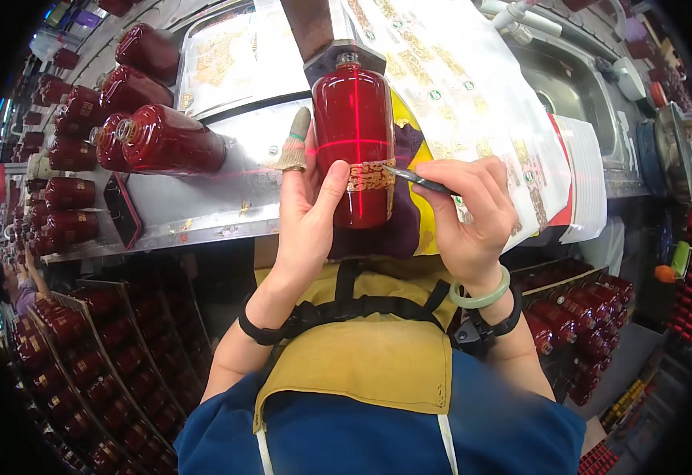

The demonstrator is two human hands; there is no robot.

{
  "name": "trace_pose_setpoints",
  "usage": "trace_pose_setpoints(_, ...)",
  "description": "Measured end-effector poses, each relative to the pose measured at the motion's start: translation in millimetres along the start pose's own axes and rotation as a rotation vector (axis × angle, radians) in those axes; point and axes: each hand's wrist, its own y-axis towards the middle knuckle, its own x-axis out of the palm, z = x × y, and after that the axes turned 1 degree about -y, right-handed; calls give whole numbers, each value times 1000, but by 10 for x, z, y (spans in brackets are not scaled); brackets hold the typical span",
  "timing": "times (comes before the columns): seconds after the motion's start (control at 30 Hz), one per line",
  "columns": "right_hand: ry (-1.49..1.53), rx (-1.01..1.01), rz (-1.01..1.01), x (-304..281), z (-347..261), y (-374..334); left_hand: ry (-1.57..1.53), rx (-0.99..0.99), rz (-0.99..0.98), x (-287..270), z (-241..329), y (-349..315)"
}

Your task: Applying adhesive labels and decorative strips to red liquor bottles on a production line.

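A red glass bottle (351, 111) lies in front of me with its neck pointing away, crossed by red laser lines. Around its lower part runs a gold patterned decal (371, 177). My left hand (310, 198) steadies the bottle's left side, thumb pressed on the glass beside the decal; a knitted finger cover sits on one finger. In my right hand (473, 202) I pinch dark tweezers (425, 180), their tip at the decal's upper right edge. A dark purple cloth (405, 146) and a yellow cloth (423, 214) lie under and beside the bottle.
Several red bottles (172, 142) stand at the left, near a dark phone-like slab (123, 210). White decal sheets (441, 79) spread to the right, before a metal sink (568, 79). A metal bracket (310, 28) rises behind the bottle. Racks of red bottles (108, 356) flank me below.
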Motion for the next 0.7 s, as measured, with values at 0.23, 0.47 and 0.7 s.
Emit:
trace_pose_setpoints(0.23, 14, 9, -30, 53, -12, 12, -8, 16, 11, -25, -37, 5)
trace_pose_setpoints(0.47, 3, -244, -211, 37, -102, -57, -187, -71, -3, -137, -8, 23)
trace_pose_setpoints(0.7, 397, 406, -136, -13, 80, -133, -235, -185, -160, -418, 79, 59)
